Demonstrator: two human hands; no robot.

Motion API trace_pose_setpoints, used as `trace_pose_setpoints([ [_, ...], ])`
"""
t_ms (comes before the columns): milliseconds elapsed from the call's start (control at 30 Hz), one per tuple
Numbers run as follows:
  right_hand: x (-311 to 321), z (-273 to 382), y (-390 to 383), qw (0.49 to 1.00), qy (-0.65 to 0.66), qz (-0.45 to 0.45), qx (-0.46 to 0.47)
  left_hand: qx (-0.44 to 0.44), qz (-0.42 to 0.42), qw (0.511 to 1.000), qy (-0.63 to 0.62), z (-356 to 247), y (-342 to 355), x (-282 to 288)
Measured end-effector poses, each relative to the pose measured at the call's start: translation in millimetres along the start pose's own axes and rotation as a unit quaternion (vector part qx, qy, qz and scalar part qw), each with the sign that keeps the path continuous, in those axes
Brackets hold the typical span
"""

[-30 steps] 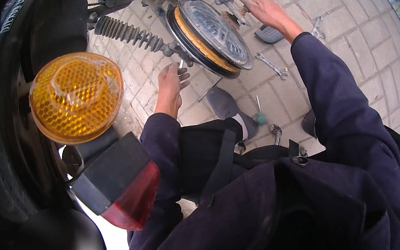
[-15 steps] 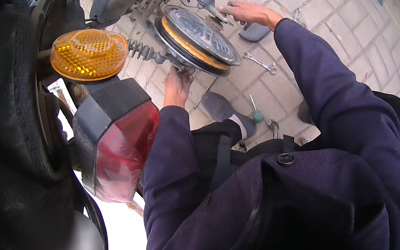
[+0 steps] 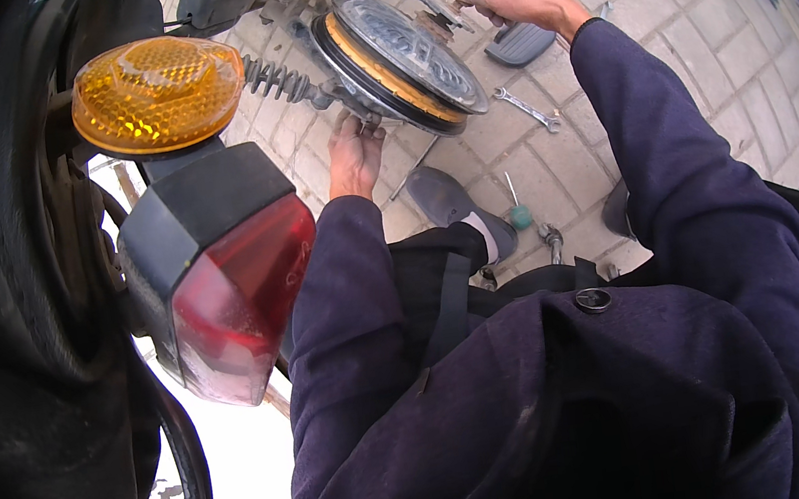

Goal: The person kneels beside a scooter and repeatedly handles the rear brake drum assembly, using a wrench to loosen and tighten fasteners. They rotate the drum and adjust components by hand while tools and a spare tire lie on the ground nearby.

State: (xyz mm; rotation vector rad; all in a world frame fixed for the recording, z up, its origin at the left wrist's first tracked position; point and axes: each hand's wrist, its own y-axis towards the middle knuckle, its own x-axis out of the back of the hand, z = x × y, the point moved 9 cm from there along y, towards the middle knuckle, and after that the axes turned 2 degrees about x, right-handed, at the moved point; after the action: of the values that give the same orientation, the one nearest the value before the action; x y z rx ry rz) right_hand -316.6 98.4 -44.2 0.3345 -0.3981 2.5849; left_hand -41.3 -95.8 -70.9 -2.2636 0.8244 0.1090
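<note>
Wheel hub (image 3: 413, 58) being held between shock mounts, upper centre of frame. Its lower-left end being reached from below by left hand (image 3: 356, 156), upper-right end by right hand (image 3: 510, 3), apparently so both ends are being kept within reach. Left fingers being curled, pinch hidden; right fingers being bent, whether pinching cannot be told. Versus one second ago: left hand being held up at shock mount (image 3: 355, 104), no longer clear of it; wrench (image 3: 528, 111) being left on paving (image 3: 565, 167), right of centre.
</note>
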Motion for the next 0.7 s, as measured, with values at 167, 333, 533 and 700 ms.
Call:
trace_pose_setpoints([
  [167, 3.4, 15.6, 1.0, 0.972, -0.186, -0.12, 0.074, 0.027, -0.032, 0.995, 0.086, 2.7, 4.6, -3.3],
  [333, -7.0, -5.6, 7.3, 0.993, -0.107, -0.032, 0.026, 0.051, -0.032, 0.995, 0.083, 4.7, 16.9, 10.3],
  [533, -4.8, -2.3, 9.3, 0.978, -0.149, -0.143, 0.018, -0.041, -0.032, 0.997, 0.049, -3.5, 6.0, 5.5],
  [700, -6.1, -13.7, 0.8, 0.998, 0.009, -0.04, -0.057, -0.015, -0.063, 0.997, 0.036, -6.8, -1.5, 6.1],
])
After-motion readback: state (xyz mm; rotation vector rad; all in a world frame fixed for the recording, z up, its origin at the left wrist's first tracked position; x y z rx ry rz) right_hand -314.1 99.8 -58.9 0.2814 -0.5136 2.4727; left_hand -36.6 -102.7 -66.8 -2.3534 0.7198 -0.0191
